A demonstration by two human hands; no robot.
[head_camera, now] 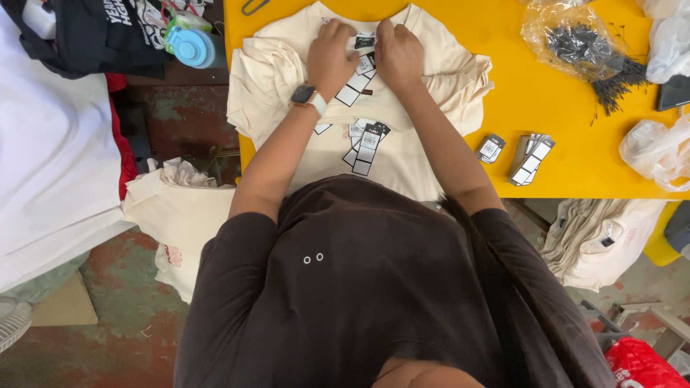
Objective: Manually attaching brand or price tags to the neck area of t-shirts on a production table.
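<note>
While both hands meet at the collar (364, 30) of a cream shirt (402, 144), the person leans over a yellow table (546, 115) seen from above. The left hand (330, 56), with a watch (307, 96) on its wrist, and the right hand (397, 54) sit side by side, nearly touching, fingers curled down onto the cloth at the collar. They seem to pinch a small hang tag (364, 63) against the neck label, though the fingertips are hidden, so I cannot tell the exact grip.

The shirt lies flat on top of a stack of like shirts, its collar at the far side of the table from the person and its hem toward their body. Below the collar, on the chest of the shirt, loose tags (365, 147) lie scattered in a small fan. To the right of the shirt, two short stacks of tags (530, 156) rest on the bare table. Farther right of the shirt, a clear bag of black fasteners (586, 50) spills open.

To do this well, it looks wise to keep the collar flat and taut with one hand while the other works at the label, so only the label layer is caught. The loose tags on the chest sit close to the forearms and could be swept off, so small wrist movements seem safer than broad ones.
</note>
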